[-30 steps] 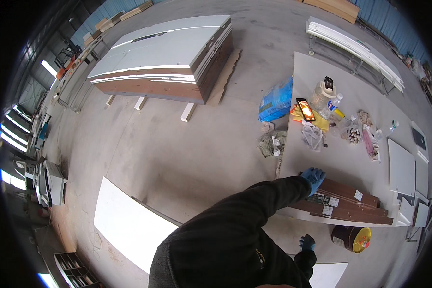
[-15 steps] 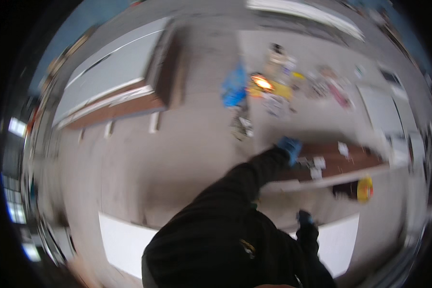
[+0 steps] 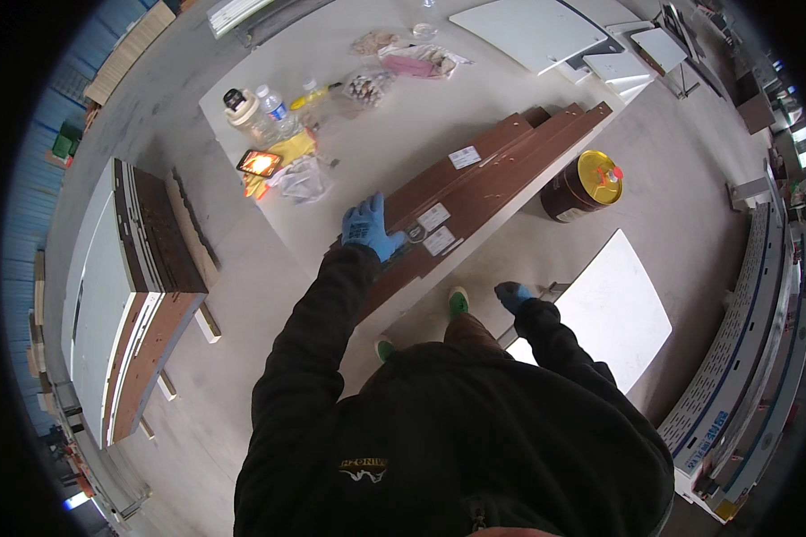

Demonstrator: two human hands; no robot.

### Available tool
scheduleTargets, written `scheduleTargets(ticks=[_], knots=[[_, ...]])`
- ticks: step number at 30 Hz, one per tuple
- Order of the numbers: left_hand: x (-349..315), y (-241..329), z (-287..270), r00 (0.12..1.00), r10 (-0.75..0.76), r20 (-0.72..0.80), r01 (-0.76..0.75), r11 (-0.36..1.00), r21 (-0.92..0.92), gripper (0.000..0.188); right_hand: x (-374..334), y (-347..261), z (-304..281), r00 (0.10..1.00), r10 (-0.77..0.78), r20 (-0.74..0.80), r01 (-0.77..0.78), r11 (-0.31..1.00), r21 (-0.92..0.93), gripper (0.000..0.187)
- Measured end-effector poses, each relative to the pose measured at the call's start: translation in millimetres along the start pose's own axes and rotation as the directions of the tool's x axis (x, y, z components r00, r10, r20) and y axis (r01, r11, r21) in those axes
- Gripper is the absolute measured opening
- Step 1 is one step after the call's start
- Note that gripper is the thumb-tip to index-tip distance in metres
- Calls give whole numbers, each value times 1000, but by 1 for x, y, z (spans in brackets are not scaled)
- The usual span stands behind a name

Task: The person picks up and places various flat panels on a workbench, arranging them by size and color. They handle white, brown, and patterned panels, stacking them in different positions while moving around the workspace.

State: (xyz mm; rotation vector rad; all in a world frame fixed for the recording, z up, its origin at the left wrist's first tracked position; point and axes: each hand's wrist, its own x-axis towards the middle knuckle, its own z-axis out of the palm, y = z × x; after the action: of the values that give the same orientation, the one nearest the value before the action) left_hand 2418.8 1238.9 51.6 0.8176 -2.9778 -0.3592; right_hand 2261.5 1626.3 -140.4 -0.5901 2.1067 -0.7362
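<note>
My left hand, in a blue glove, rests on the stacked long brown boards at the near edge of the table. Its fingers are stretched out, and the thumb lies beside a small rounded grey and dark tool of a kind I cannot make out. White labels are on the boards next to it. My right hand hangs low at my right, gloved in blue with dark finger parts. Its fingers look curled together, with nothing seen in them. A white panel is just beyond it.
The pale table bears bottles, a lit phone, yellow gloves and plastic bags. A dark drum with a yellow top stands by its edge. Stacked panels stand left; long perforated metal parts lie right.
My view has swung to the right, so the table and boards appear turned and further left. The picture has sharpened. My left hand stays at the boards; my right hangs by my side.
</note>
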Motion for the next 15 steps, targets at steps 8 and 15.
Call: scheduleTargets(ticks=[8,15], knots=[[31,19,-5,994,-84,72,94,983,-159,93,51,8,-93,993,-113,-21,106,973,-204,39],[25,32,-35,996,-80,30,85,950,-300,94,34,-67,-134,940,-227,-254,199,971,-132,38]])
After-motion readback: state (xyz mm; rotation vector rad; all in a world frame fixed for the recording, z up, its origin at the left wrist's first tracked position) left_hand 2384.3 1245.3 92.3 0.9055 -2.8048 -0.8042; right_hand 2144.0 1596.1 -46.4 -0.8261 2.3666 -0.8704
